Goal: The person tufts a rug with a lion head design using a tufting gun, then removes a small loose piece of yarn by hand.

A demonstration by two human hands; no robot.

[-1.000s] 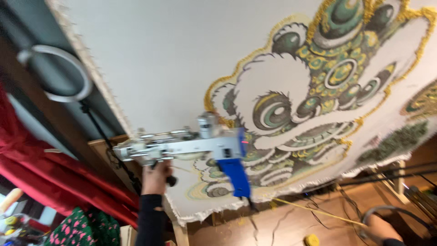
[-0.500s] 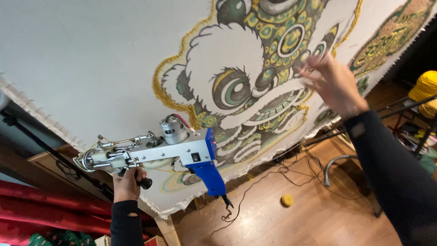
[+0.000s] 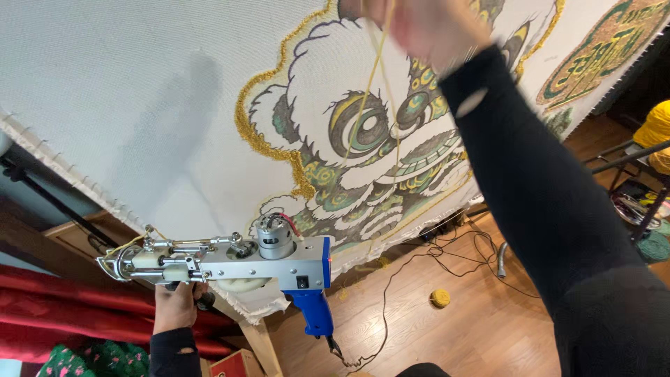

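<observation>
My left hand (image 3: 176,306) grips the front handle of a silver and blue tufting gun (image 3: 230,264) held just below the stretched white cloth (image 3: 132,105). A lion face design (image 3: 363,139) is drawn and partly tufted in gold and green on that cloth. My right hand (image 3: 419,24), blurred at the top of the view, is raised against the cloth and pinches yellow yarn strands (image 3: 370,91) that hang down across the lion face. A black sleeve covers my right arm (image 3: 544,195).
A wooden frame leg (image 3: 259,343) stands under the cloth. Black cables (image 3: 419,258) and a small yellow yarn ball (image 3: 440,298) lie on the wooden floor. A yellow yarn cone (image 3: 656,129) sits on a rack at right. Red fabric (image 3: 56,307) hangs at left.
My right hand has risen from the lion's right side to the top of the cloth, drawing the yarn up. The gun stays in my left hand as the view shifts.
</observation>
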